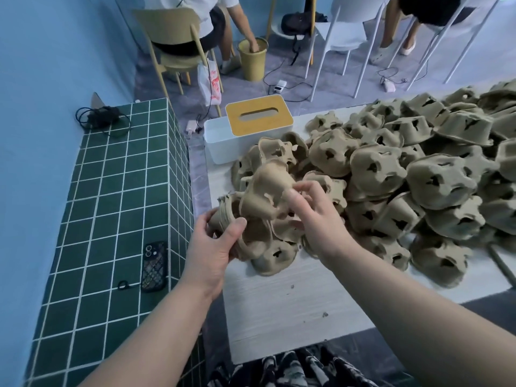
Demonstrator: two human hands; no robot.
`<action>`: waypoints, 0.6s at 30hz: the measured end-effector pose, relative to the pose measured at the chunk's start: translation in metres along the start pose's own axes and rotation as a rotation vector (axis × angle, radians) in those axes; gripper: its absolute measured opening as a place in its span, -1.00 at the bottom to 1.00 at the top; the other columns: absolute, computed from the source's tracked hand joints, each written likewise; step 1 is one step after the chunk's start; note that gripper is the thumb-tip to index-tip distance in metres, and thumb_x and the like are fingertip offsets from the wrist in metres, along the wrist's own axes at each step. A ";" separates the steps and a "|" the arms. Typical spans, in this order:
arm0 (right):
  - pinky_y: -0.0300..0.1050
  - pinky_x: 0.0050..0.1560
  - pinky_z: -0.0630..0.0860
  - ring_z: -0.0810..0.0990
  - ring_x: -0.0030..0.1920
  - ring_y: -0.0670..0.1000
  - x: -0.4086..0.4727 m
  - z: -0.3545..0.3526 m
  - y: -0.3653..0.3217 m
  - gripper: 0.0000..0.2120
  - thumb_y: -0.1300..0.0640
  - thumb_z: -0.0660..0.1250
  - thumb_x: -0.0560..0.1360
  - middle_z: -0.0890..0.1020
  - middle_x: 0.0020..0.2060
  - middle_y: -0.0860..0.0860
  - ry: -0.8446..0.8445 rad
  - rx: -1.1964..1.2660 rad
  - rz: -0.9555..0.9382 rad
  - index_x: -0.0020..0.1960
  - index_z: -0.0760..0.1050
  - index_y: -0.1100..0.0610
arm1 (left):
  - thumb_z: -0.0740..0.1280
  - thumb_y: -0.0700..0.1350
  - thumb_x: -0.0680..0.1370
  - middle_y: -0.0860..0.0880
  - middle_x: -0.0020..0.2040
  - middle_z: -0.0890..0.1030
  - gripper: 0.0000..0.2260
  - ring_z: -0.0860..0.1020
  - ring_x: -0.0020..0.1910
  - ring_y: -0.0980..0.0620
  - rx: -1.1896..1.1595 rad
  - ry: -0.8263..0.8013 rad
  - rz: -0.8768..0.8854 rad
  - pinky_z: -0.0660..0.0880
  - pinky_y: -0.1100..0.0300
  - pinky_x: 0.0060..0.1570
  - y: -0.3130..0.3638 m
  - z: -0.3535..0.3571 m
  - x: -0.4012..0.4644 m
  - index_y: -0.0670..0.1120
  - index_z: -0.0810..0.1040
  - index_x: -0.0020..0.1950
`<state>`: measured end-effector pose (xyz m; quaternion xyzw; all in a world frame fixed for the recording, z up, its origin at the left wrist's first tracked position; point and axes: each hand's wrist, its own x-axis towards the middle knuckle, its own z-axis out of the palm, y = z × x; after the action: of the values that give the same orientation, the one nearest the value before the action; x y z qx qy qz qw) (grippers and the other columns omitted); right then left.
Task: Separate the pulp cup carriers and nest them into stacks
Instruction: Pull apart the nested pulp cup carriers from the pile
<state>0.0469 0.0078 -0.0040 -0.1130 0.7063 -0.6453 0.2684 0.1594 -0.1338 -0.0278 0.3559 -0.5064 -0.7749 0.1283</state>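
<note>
A nested stack of pulp cup carriers (231, 219) is held above the near left part of the white bench (279, 303), its layered rims turned toward the left. The stack is gripped by the left hand (215, 244), whose thumb lies over the front of it while the fingers curl round the far left edge. A single carrier (268, 191) sits tilted at the top of the stack and is pinched at its right edge by the right hand (312, 216), between thumb and fingers. Both grips are thus closed on carriers; how far the single carrier is freed from the stack cannot be told.

Just behind and to the right, a large loose heap of carriers (405, 174) is spread over the bench, most lying upside down. At the far left corner of the bench a white tissue box with a wooden lid (251, 129) is set, touching the heap. To the left of the bench a green tiled ledge (111, 205) is seen, on which a phone (154, 266) and a coiled black cable (103, 118) are laid. Chairs and seated people are seen beyond, one with a hand in a yellow bucket (252, 60).
</note>
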 end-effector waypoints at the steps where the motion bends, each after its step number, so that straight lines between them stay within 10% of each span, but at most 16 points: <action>1: 0.08 -0.09 0.56 0.59 -0.19 0.02 0.000 0.000 -0.001 -0.43 -0.33 0.36 0.31 0.60 -0.14 0.09 0.021 0.019 0.060 0.07 0.45 0.09 | 0.62 -0.05 0.27 -0.11 0.22 0.59 -0.42 0.62 0.13 -0.06 0.037 0.006 0.032 0.60 -0.03 0.02 -0.002 -0.002 -0.001 0.05 0.45 0.21; 7: 0.20 0.06 0.59 0.65 0.01 0.17 0.000 0.004 -0.004 -0.10 -0.54 0.35 0.08 0.63 0.04 0.16 0.107 -0.020 0.320 0.08 0.50 0.18 | 0.59 0.18 0.13 0.02 0.18 0.60 -0.29 0.57 0.18 0.04 0.356 0.016 0.207 0.49 -0.08 0.27 -0.011 -0.012 -0.012 0.15 0.45 0.24; 18: 0.14 -0.20 0.61 0.54 -0.25 0.11 -0.013 0.000 0.019 -0.63 0.01 0.20 0.49 0.56 -0.24 0.18 0.198 -0.103 0.300 -0.05 0.49 0.35 | 0.56 -0.08 0.26 -0.11 0.22 0.58 -0.41 0.62 0.08 -0.05 0.032 0.027 0.024 0.59 -0.08 0.08 -0.006 -0.021 -0.016 0.00 0.44 0.24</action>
<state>0.0616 0.0171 -0.0198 0.0440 0.7703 -0.5688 0.2848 0.1857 -0.1367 -0.0317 0.3624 -0.5213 -0.7601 0.1387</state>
